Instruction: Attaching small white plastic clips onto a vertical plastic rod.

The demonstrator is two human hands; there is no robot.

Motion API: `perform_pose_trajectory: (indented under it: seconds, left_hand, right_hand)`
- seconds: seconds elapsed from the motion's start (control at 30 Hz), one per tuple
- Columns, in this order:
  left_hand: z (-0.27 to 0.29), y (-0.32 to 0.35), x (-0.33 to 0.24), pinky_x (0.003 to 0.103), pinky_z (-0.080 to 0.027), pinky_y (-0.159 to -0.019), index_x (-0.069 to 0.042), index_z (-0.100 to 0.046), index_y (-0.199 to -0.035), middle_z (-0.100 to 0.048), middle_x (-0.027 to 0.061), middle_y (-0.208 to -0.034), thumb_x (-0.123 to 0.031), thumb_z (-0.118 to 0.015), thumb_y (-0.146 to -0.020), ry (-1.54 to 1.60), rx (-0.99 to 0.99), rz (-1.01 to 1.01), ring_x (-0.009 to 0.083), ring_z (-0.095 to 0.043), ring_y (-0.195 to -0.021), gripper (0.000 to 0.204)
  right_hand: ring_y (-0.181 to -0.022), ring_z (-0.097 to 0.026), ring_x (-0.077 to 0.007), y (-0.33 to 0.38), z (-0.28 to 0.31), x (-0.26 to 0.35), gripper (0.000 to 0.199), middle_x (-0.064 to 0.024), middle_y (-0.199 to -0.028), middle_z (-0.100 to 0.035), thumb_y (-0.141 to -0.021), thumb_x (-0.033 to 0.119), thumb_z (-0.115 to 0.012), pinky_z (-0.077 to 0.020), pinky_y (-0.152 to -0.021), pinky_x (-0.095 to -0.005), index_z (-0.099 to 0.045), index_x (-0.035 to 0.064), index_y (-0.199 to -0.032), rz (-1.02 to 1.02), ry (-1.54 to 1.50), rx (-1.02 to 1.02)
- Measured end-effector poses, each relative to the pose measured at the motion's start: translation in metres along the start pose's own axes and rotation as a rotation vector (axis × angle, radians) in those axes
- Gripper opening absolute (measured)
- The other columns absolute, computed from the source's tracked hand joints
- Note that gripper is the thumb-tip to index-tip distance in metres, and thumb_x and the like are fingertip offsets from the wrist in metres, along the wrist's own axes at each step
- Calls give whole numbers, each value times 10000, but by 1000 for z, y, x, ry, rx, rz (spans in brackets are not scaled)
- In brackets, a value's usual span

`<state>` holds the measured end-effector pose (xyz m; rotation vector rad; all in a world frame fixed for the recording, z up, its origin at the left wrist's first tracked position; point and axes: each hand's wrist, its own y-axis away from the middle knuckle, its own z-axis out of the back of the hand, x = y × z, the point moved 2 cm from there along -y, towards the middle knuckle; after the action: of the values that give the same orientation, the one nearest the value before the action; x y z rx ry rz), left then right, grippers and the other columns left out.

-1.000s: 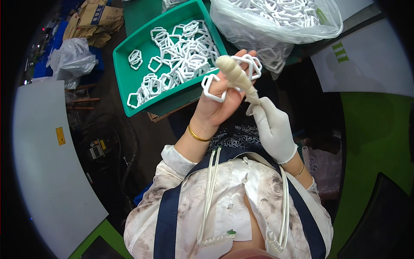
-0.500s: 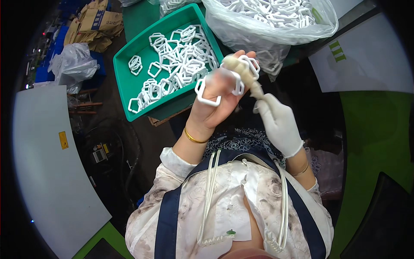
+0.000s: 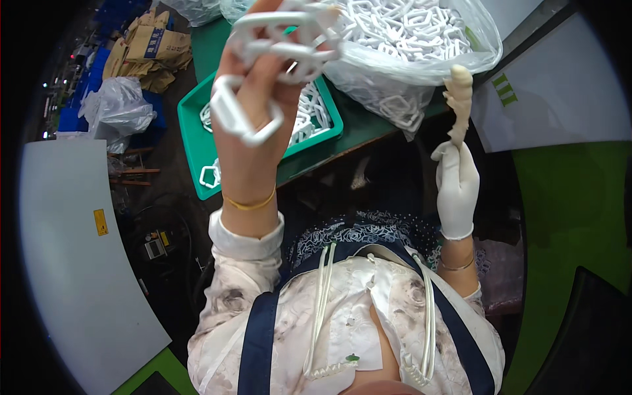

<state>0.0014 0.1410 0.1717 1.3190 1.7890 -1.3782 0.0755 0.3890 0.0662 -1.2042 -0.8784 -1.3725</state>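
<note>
View from the head, looking down. Your bare left hand (image 3: 253,112) was raised, fingers closed around a bunch of white plastic rings (image 3: 263,72); one ring hung off the side of the hand at about 8 o'clock, held only loosely by the look of it. Your gloved right hand (image 3: 455,187) was clamped on the lower end of a cream-coloured ridged tool (image 3: 459,105), which stood nearly upright and pointed to 12 o'clock. The two hands were well apart. Behind the left hand lay the green tray (image 3: 197,148) with more rings in it; at 1 o'clock from that hand sat the clear bag (image 3: 408,72) full of the same rings. To do this step well, you would probably have needed to steady the tool, tighten your hold on the bunch, and tuck in the hanging ring, which looked likely to slip off.
</note>
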Motion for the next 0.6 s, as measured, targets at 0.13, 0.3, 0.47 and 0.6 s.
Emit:
perform_pose_trajectory:
  seconds: [0.13, 0.3, 0.47, 0.6]
  left_hand:
    - [-25, -6, 14, 372, -534, -1043, 88, -448, -1447, -589, 249, -1378, -118, -583, -1004, 15, 134, 243, 319, -644, -1224, 507]
    - [-18, 6, 46, 327, -556, -968, 67, -498, -1428, -632, 180, -1318, -44, -497, -1049, 186, 89, 440, 240, -668, -1151, 395]
    - [-33, -26, 11, 249, -547, -791, 37, -585, -1326, -671, 91, -1109, -60, -530, -1039, -58, 137, 170, 128, -663, -943, 308]
    - [-15, -104, -18, 314, -552, -892, 17, -620, -1224, -682, 104, -1065, -135, -628, -1001, -250, 282, -428, 197, -681, -1009, 270]
  right_hand:
    - [-634, -465, -70, 4, -1, 14, 278, -51, -729, -583, -1080, 189, -515, -397, -598, -242, -610, -24, -929, -42, 31, 28]
    - [-629, -576, -160, -1, -5, 35, 234, -117, -760, -643, -1068, 167, -520, -464, -612, -298, -620, -18, -965, 46, -8, 88]
    - [-589, -399, -52, -20, -5, 40, 268, 15, -678, -483, -1089, 206, -505, -319, -534, -250, -616, -2, -961, 151, 48, 27]
    - [-548, -279, 8, -19, 21, 31, 303, 96, -669, -368, -1109, 266, -469, -196, -502, -210, -606, 40, -960, 82, -72, -112]
